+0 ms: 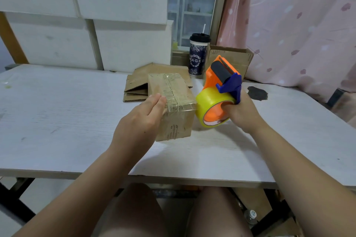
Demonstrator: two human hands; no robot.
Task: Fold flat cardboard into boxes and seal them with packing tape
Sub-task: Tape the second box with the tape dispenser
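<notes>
The left hand [143, 116] is pressing, fingers straight, on the box [179, 121] sitting on the worktop [57, 111] between the hands. Flat cardboard [134, 86] is lying beyond the left hand. The right hand [240, 111] is gripping the tape dispenser [211, 81], its roll just beside the box.

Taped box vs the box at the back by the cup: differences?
The taped box is closed, clear tape over its top; the back box stands open. The left hand rests on the taped box; no hand is on the back box. Both are brown cardboard.
</notes>
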